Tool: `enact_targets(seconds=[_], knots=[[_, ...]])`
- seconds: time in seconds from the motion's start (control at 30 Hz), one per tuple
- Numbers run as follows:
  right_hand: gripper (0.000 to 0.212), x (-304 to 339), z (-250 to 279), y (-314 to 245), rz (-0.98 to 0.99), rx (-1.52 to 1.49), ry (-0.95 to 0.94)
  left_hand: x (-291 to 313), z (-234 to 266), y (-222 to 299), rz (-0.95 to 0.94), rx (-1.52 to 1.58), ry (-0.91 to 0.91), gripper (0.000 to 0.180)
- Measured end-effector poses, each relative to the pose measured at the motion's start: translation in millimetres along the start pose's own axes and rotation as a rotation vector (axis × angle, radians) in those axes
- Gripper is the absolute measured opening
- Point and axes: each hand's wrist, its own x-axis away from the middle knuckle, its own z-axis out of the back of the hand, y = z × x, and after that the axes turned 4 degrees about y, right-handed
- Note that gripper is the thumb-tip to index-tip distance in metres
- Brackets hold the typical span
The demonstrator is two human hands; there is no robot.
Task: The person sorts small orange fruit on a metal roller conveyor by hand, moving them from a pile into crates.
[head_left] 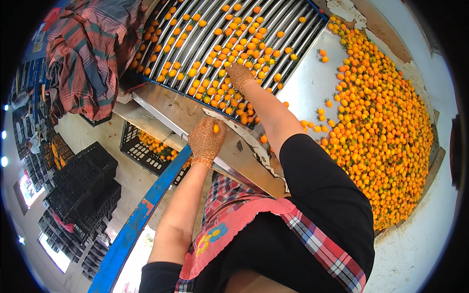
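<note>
Holds one small orange tomato [216, 128] in the left hand [207, 140], fingers curled in, pinching the fruit at the thumb side, over the brownish ledge [171, 103] just outside the near edge of the roller bed [207, 39]. Has the right hand [240, 77] down among the loose tomatoes [218, 31] on the rollers, in from the near right corner, fingers bent and close together; cannot tell whether pinching anything, tips being partly hidden. Wears patterned tan gloves on both. Past the bed's right edge, a metal plate [305, 73] with a few scattered tomatoes, then a large heap [383, 129] of more. Below the near edge, beside the ledge, a black crate [130, 146] partly filled with tomatoes; close by the left hand, a blue bar [141, 215].
</note>
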Motion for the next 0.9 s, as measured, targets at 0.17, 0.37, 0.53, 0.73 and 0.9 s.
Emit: enact_targets(seconds=[0.17,0.37,0.53,0.73,0.9], knots=[[0.026,35.8,-10.9,6.2,-0.315,-0.769,0.077,-0.6,1.9,2.8,0.016,-0.015,-0.022,0.021],[0.029,97.4,-20.0,-9.2,-0.497,-1.460,0.104,-2.2,-2.2,-4.0,-0.031,-0.079,-0.010,0.021],[0.030,92.4,-25.1,-9.6,-0.288,-0.909,0.174,-0.2,-3.8,-7.4,-0.016,0.008,0.030,0.019],[0.032,67.1,-42.9,-48.7,0.000,-0.374,0.003,1.4,-0.8,-3.8,0.000,0.010,0.006,0.015],[0.033,41.4,-33.6,-77.0,0.050,-0.084,-0.110,0.3,0.2,-3.4,0.022,0.030,-0.015,0.017]])
